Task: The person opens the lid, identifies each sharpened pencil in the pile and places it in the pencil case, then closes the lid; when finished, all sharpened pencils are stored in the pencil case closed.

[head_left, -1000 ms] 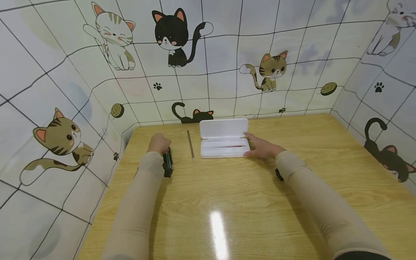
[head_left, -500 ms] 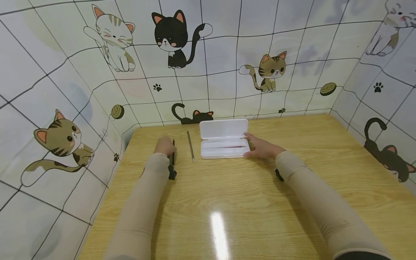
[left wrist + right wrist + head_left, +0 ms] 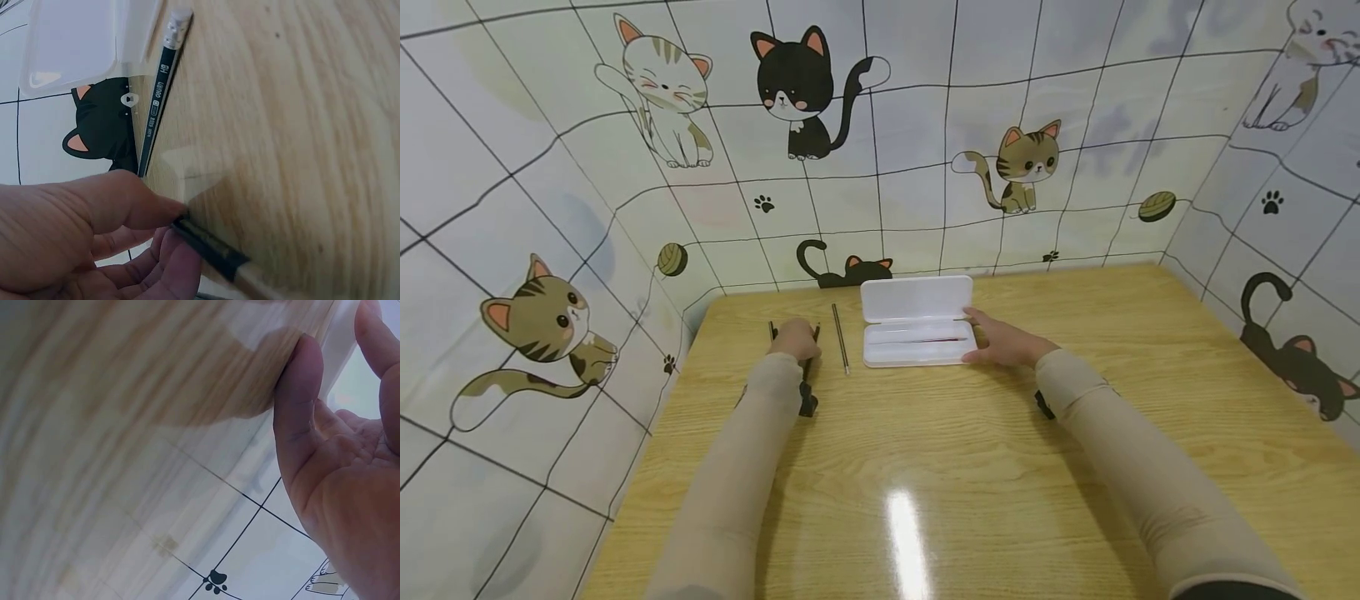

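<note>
My left hand pinches a dark pencil between thumb and fingers just above the wooden table; its ends stick out on either side of the hand in the head view. A second dark pencil, with a white eraser tip, lies flat just right of that hand. Beyond it stands an open white pencil case with a thin red pen in its tray. My right hand rests with relaxed fingers against the case's right end, thumb on the table by its edge.
Walls papered with cartoon cats close in the table at the back, left and right. Bare wood stretches from the case toward me, with a bright glare spot. Black wrist mounts sit under both sleeves.
My left hand has slid to the right, toward the lying pencil, and the pencil it holds has come into view and turned crosswise. The right hand and the case have stayed put.
</note>
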The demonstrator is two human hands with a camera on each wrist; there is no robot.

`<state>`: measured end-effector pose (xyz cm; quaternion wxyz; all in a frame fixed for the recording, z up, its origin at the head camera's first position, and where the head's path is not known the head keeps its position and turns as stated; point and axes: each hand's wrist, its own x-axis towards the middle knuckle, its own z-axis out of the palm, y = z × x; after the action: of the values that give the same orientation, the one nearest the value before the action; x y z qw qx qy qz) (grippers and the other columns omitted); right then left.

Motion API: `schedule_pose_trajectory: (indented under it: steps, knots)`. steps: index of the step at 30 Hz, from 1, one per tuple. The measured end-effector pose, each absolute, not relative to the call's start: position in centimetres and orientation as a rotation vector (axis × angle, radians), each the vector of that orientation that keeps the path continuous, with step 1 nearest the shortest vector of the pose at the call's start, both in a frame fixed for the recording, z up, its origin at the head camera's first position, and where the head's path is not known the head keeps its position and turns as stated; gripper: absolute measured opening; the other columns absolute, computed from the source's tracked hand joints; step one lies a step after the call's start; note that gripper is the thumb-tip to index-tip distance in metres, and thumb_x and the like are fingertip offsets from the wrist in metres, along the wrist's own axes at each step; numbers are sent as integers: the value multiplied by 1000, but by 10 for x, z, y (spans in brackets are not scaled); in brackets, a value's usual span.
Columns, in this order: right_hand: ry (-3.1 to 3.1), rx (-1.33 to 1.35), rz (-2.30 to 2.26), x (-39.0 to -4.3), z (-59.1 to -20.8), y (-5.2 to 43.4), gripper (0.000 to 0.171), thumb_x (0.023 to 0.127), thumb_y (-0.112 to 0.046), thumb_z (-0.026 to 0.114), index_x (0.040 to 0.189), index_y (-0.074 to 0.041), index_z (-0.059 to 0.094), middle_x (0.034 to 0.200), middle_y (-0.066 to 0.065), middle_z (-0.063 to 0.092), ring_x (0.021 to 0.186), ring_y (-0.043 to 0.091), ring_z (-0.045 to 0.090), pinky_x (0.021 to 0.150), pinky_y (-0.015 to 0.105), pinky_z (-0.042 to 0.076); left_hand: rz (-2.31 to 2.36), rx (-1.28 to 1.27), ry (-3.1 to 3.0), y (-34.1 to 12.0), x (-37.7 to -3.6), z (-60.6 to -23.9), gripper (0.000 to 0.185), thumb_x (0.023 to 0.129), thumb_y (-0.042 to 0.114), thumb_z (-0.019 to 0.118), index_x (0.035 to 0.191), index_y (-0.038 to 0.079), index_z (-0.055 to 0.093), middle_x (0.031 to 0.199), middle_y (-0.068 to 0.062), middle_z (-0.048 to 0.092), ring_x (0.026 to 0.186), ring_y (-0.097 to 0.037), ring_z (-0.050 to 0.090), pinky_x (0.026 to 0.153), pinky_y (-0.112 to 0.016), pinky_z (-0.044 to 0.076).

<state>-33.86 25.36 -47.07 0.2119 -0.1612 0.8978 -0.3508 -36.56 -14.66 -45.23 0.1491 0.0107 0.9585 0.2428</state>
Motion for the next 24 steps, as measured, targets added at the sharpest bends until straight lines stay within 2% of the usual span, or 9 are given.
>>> schedule_pose_trajectory:
  steps: [1, 2, 3, 6, 8, 11, 16, 21, 24]
  knots:
    - [2496, -455, -972, -339, -471, 254, 103, 97, -32, 71, 163, -14, -5, 166, 21, 15, 52, 18, 45, 55, 36, 48, 698, 40, 2744, -147, -365, -451, 19, 92, 3, 65, 108, -6, 67, 101, -19, 66, 71, -20, 55, 59, -30, 47]
    - [2499, -463, -969, -339, -471, 254, 103, 97, -32, 71, 163, -13, -5, 165, 21, 16, 52, 18, 45, 55, 35, 49, 699, 40, 2735, -146, -364, -451, 31, 93, 4, 65, 122, -7, 64, 117, -22, 65, 81, -23, 59, 65, -32, 51]
    - [2502, -469, -964, -339, -471, 254, 103, 97, -32, 71, 163, -13, -5, 165, 22, 16, 51, 18, 45, 55, 35, 49, 702, 46, 2728, -146, -363, -450, 43, 94, 6, 66, 135, -7, 58, 134, -24, 59, 93, -27, 61, 73, -35, 53]
    - [2506, -481, -957, -339, -471, 254, 104, 96, -32, 72, 163, -11, -5, 165, 23, 17, 51, 18, 46, 55, 35, 49, 705, 48, 2706, -146, -363, -449, 48, 96, 8, 65, 141, -4, 54, 142, -23, 55, 111, -32, 60, 88, -42, 54]
    - [2506, -470, -961, -338, -470, 254, 104, 96, -31, 72, 163, -12, -5, 165, 22, 17, 52, 18, 46, 55, 35, 49, 706, 51, 2701, -145, -364, -448, 48, 97, 9, 65, 142, -2, 54, 144, -22, 53, 117, -34, 58, 93, -44, 53]
    - [2506, -454, -972, -338, -470, 254, 104, 96, -30, 72, 163, -13, -5, 165, 21, 16, 53, 19, 46, 55, 36, 49, 707, 56, 2702, -146, -365, -446, 47, 97, 10, 64, 142, 1, 55, 144, -22, 52, 114, -34, 59, 90, -43, 53]
    - [2517, -442, -962, -338, -471, 253, 104, 96, -31, 72, 163, -13, -4, 165, 21, 16, 57, 19, 46, 57, 34, 48, 753, 47, 2674, -148, -368, -445, 47, 95, 9, 63, 141, 5, 56, 140, -22, 54, 95, -29, 60, 73, -36, 52]
    - [2514, -430, -965, -338, -471, 253, 103, 96, -30, 72, 163, -14, -4, 166, 21, 15, 57, 20, 48, 58, 35, 49, 713, 94, 2684, -150, -370, -447, 47, 95, 11, 63, 142, 6, 56, 146, -21, 50, 99, -29, 58, 78, -39, 51]
    - [2510, -416, -976, -337, -471, 253, 103, 96, -30, 72, 164, -15, -4, 166, 20, 15, 56, 21, 49, 57, 36, 49, 707, 111, 2682, -151, -370, -448, 48, 95, 12, 63, 142, 7, 56, 142, -21, 53, 103, -30, 60, 83, -42, 52]
